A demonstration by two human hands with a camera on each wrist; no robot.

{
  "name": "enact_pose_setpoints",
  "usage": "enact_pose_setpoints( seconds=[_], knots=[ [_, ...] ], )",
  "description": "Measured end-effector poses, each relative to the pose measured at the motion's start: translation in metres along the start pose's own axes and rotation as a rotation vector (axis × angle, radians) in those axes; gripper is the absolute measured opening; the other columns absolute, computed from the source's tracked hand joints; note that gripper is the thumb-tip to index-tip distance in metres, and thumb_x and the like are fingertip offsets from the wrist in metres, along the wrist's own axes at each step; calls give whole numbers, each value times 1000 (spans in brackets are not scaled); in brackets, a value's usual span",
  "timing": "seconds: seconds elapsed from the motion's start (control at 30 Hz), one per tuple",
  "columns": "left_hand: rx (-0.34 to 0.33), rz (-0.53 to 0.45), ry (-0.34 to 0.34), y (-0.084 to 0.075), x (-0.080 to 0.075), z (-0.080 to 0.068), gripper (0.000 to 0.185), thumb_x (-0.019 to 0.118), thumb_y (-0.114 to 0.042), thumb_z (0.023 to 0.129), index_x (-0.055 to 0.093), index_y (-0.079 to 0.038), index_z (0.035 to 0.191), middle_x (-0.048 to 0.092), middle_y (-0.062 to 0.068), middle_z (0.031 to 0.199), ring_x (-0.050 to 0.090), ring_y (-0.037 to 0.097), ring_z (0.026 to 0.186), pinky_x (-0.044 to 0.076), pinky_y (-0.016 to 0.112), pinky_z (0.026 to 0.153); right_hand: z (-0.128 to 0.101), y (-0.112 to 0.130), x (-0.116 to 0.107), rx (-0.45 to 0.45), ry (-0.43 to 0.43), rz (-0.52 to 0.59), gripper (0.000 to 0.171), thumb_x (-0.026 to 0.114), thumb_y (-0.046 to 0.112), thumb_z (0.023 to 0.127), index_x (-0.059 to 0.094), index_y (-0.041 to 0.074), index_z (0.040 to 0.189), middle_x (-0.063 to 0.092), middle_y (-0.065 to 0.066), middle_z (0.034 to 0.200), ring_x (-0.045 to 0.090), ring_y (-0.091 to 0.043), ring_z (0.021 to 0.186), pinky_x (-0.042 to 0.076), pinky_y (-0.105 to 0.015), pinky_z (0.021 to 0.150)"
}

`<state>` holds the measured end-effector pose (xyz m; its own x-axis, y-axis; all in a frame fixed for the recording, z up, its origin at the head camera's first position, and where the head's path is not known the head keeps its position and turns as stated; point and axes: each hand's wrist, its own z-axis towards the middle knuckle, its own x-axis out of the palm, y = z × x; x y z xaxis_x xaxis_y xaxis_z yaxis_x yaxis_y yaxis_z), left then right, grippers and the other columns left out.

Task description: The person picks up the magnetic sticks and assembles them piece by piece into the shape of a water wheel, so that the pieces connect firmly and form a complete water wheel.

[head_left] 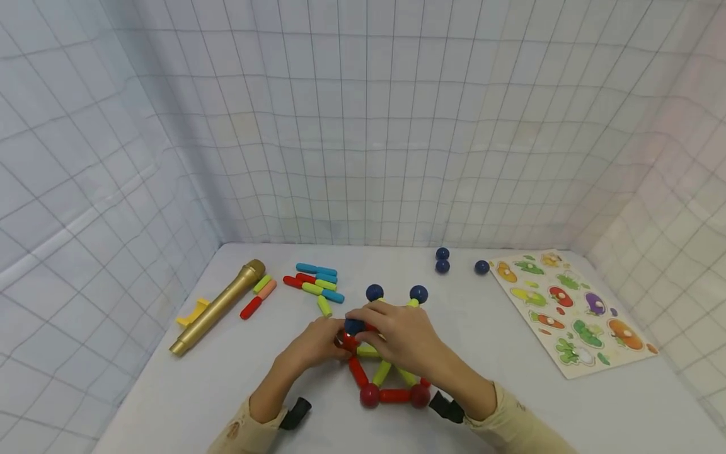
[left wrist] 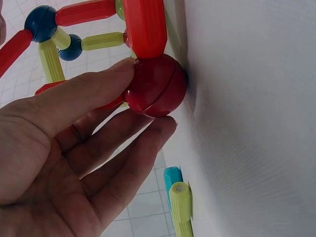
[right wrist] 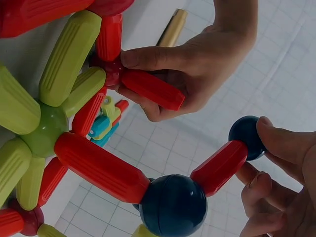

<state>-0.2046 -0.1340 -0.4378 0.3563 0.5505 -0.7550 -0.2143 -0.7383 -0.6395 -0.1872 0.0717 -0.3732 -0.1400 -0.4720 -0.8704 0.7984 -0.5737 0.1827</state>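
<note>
Left hand (left wrist: 64,148) pinches a red ball (left wrist: 155,86) of the rod frame (head_left: 386,372); right hand (head_left: 399,334) apparently pinches a blue ball (right wrist: 247,137) on the tabletop (head_left: 510,378).

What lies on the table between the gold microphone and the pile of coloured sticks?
In the head view, three loose sticks, green, peach and red, lie between the gold microphone and the pile of sticks.

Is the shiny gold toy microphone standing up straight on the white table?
No, the gold toy microphone lies flat on its side on the white table, left of the hands and beside a yellow piece.
</note>
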Motion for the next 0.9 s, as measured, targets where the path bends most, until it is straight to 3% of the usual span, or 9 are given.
enact_pose_setpoints(
  seconds=[0.3,0.6,0.77,0.9],
  knots=[
    [7,-4,-5,2,0,1,36,80,-12,78,67,-6,112,70,2,91,60,15,84,57,36,80,14,1,10,42,94,-75,29,74,33,86,71,25,113,73,5,100,54,-12,85,44,-12,59],
    [10,-34,18,5,2,-2,39,80,-14,79,66,-8,115,69,1,92,59,13,79,57,31,74,14,2,29,77,204,-140,34,74,39,84,71,31,117,72,4,101,50,-11,88,41,-12,58],
    [-8,-28,5,3,0,-3,36,81,-12,78,68,-6,111,70,2,90,61,14,80,58,34,74,1,-6,11,132,179,-62,39,73,41,85,66,30,123,69,4,112,52,-12,95,47,-18,67],
    [-72,-2,11,0,-1,0,34,82,-14,76,67,-4,106,69,4,88,61,16,77,57,34,71,-21,-21,-7,233,144,-23,34,74,37,85,68,30,117,67,6,112,50,-10,94,47,-21,67]
  ],
)
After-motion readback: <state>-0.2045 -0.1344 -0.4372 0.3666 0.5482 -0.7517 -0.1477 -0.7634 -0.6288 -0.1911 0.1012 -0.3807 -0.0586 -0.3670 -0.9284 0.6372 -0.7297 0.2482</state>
